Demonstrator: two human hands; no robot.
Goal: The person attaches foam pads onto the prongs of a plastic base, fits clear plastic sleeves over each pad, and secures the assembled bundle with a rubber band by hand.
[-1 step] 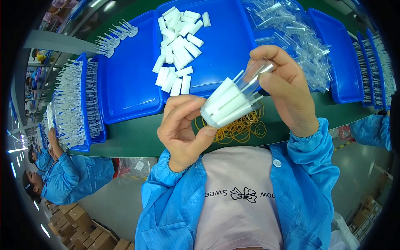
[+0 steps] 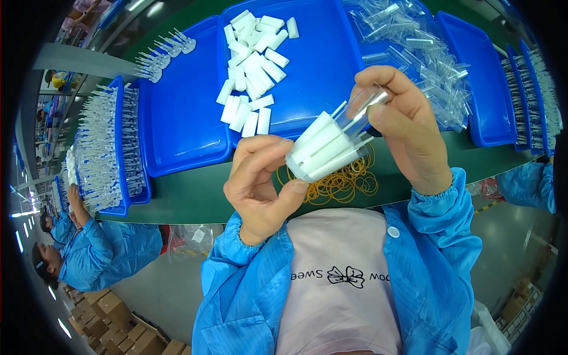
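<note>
My left hand (image 2: 258,188) pinches the round base of a white plastic assembly (image 2: 322,149) between thumb and fingers. Several white blocks stand side by side on that base, and thin pins stick out past their far ends. My right hand (image 2: 409,125) grips a clear plastic sleeve (image 2: 362,112) by its outer end. The sleeve's inner end meets the assembly among the pins; how far it goes in cannot be made out. Below the assembly, a pile of yellow rubber bands (image 2: 349,182) lies on the green table.
A blue tray (image 2: 319,71) holds loose white blocks (image 2: 254,65). Clear sleeves (image 2: 414,59) fill another tray at right. On the left, a blue tray (image 2: 183,118) carries several pin bases (image 2: 157,62) beside racks of pinned parts (image 2: 100,142). A co-worker in blue (image 2: 112,254) is at left.
</note>
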